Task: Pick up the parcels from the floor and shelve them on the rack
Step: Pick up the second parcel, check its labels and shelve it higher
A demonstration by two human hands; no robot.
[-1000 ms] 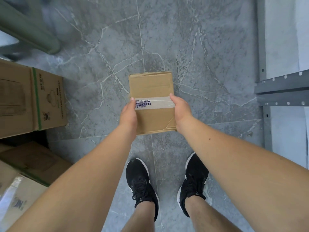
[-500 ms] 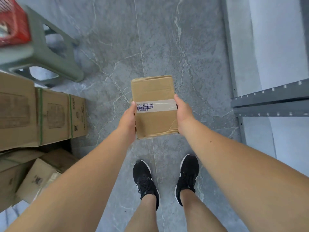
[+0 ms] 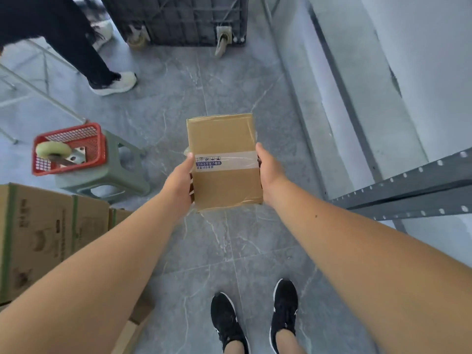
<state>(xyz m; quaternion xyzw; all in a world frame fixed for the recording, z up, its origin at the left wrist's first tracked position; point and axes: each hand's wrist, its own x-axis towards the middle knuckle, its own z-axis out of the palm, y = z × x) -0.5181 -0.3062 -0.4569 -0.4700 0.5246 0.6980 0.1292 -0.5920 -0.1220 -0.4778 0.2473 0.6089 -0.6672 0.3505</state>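
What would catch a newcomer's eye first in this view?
The taped cardboard parcel stands out, held mid-frame between the left hand and right hand. At left, a red basket holding a tape roll sits on a green stool. The grey rack juts in at right.

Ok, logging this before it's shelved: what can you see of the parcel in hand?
The parcel is a small, flat brown cardboard box, shut, with clear tape across its middle over a blue printed label. It is held roughly level above the grey floor, long side pointing away; the left hand grips its left side, the right hand its right.
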